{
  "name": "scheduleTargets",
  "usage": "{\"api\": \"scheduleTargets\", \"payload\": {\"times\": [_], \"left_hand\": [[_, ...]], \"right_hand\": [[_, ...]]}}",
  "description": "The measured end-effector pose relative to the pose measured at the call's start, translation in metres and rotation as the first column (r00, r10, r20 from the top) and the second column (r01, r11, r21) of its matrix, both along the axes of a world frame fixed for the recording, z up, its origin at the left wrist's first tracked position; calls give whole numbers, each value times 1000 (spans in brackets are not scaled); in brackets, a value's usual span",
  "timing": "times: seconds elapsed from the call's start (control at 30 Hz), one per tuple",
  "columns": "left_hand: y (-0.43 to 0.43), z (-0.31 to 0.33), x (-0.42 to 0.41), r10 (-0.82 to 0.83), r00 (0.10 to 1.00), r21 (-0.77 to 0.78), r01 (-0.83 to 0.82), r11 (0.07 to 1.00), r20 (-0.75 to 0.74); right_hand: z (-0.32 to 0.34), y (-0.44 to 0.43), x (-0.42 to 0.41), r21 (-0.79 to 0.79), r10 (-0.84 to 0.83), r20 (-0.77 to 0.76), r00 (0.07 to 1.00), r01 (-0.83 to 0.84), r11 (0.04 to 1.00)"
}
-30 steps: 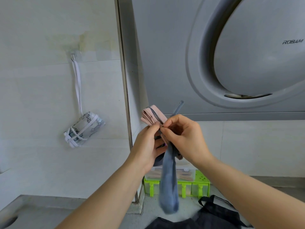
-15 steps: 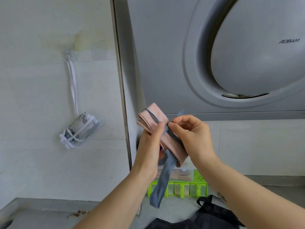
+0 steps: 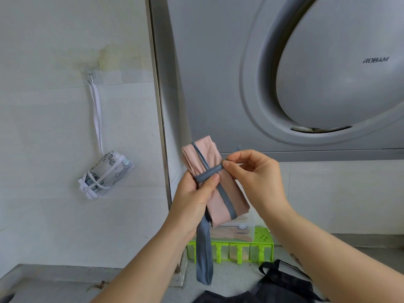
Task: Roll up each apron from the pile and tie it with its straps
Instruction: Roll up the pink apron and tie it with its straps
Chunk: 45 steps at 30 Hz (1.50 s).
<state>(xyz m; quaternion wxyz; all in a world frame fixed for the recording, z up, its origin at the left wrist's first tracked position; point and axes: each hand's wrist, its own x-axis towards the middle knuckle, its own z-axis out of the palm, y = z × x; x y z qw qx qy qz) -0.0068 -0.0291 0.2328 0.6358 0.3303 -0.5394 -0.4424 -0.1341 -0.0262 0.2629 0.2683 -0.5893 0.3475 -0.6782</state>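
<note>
Aprons, three counted.
1. Pink apron (image 3: 229,189), one, rolled into a tight bundle and held in the air in front of the range hood (image 3: 218,73), above the back of the counter (image 3: 54,281). Its grey-blue strap (image 3: 204,254) crosses the roll twice, and one tail hangs down below it.
2. White patterned apron (image 3: 107,173), one, rolled and bound with white straps. It hangs by a strap from a hook (image 3: 93,78) on the tiled wall (image 3: 43,127).
3. Black apron (image 3: 284,285), one, lying loose at the counter's near edge.

Hands, two. I see the left hand (image 3: 192,202) wrapped round the roll's left side, with the thumb pressing down on the strap. The right hand (image 3: 258,173) pinches the strap between thumb and forefinger at the roll's right edge.

Other items: one green rack (image 3: 229,250) at the counter's back edge, with one clear box (image 3: 242,226) on top of it.

Surface and room: grey counter, pale tiled walls, and a grey hood marked ROBAM.
</note>
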Motion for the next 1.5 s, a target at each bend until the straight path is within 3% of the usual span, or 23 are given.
{"api": "scheduleTargets", "payload": {"times": [0.27,0.43,0.6,0.7,0.83,0.9,1.03,1.13,1.23,1.33,1.43,1.5], "left_hand": [[1,8,8,-21,996,-41,24,999,88],[3,11,8,-38,997,-37,41,998,73],[3,11,10,-87,995,-4,87,996,58],[4,9,8,-83,994,-25,85,996,65],[-1,6,6,72,983,-66,-62,996,168],[-2,4,5,74,983,-63,-64,996,168],[-5,7,2,94,983,-65,-85,994,160],[-11,9,0,132,977,-22,-130,991,165],[-15,13,-1,107,993,96,-111,989,48],[-16,13,0,86,996,201,-76,977,-39],[-17,11,2,80,996,235,-68,970,-43],[-18,10,4,109,993,212,-99,972,-37]], "right_hand": [[2,-3,-4,12,63,-88,994,-62,998],[-4,-3,-7,-59,77,-251,965,-95,994],[-6,-6,-10,-206,-126,-465,876,31,978],[-8,-8,-5,-272,-200,-458,866,78,959],[-9,-12,-3,-251,-160,-382,910,65,966],[-11,-14,-1,-283,-200,-417,887,82,955],[-12,-25,2,-513,-445,-491,749,165,843],[-11,-37,3,-611,-540,-493,682,171,773],[-15,-45,0,-710,-628,-490,604,141,690],[-17,-52,-7,-768,-633,-476,611,61,637],[-14,-51,-10,-672,-477,-558,679,-33,739],[-8,-45,-8,-465,-252,-627,738,-94,880]]}}
